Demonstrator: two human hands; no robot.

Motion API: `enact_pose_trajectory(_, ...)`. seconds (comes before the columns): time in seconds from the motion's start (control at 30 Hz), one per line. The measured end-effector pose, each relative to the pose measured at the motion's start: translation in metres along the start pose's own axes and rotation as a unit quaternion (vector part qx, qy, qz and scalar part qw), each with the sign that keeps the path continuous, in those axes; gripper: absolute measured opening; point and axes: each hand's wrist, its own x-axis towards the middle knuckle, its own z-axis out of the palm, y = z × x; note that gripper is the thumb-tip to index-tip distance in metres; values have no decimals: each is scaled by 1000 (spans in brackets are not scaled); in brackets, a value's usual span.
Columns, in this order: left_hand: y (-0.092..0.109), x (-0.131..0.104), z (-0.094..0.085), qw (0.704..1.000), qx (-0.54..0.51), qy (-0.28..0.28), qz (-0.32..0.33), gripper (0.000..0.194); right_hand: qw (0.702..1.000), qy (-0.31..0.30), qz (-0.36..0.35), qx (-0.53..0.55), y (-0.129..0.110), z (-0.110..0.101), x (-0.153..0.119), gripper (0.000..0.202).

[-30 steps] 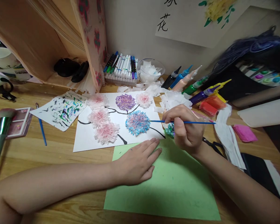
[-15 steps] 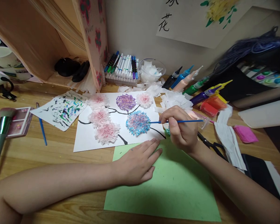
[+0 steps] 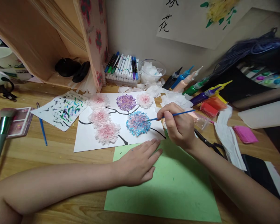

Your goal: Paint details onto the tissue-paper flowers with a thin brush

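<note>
My right hand [image 3: 177, 124] pinches a thin blue paintbrush [image 3: 182, 113], whose tip touches the right part of a blue-and-pink paper flower [image 3: 137, 123]. That flower sits on a white sheet [image 3: 84, 143] with black painted stems. Flat on the green paper [image 3: 163, 196] and near the white sheet's lower edge lies my left hand [image 3: 140, 161], fingers stretched out and holding nothing. A purple flower [image 3: 126, 102] and several pink flowers [image 3: 107, 133] are also on the white sheet.
Behind the sheet are a box of markers [image 3: 121, 79], a glass bowl [image 3: 152, 70] of paper pieces and several paint bottles [image 3: 198, 87]. Black scissors [image 3: 208, 143] lie right of my right hand. On the left are a paint-smeared paper [image 3: 63, 110] and a makeup brush [image 3: 1, 137].
My right hand has shifted slightly left and up. The brush is more tilted, its tip now farther in over the blue-and-pink flower. My left hand has not moved.
</note>
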Motion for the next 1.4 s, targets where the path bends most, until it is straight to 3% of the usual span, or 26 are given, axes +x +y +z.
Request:
enact_pose_trajectory(0.13,1,0,-1,1000,-2,-2,-3,52,1000,24,13,11,-1,-7,3,27)
enact_pose_trajectory(0.37,1,-1,0,1000,-1,-5,-4,53,985,148,73,54,-8,-20,23,30)
enact_pose_trajectory(0.47,1,-1,0,1000,-3,-4,-5,53,987,112,87,69,-14,-15,35,30)
enact_pose_trajectory(0.6,2,-1,-1,1000,1,1,-5,52,999,6,42,25,-21,2,45,28)
enact_pose_trajectory(0.7,2,-1,0,1000,8,7,-5,51,999,-26,20,9,-22,14,47,28)
enact_pose_trajectory(1.07,3,-4,-1,1000,19,16,-10,50,996,-50,55,42,-13,30,46,29)
enact_pose_trajectory(1.23,4,-4,-1,1000,19,16,-14,50,993,-88,71,42,-10,32,45,32)
enact_pose_trajectory(1.4,3,-4,-2,1000,19,21,-10,50,991,-45,92,83,-13,31,49,34)
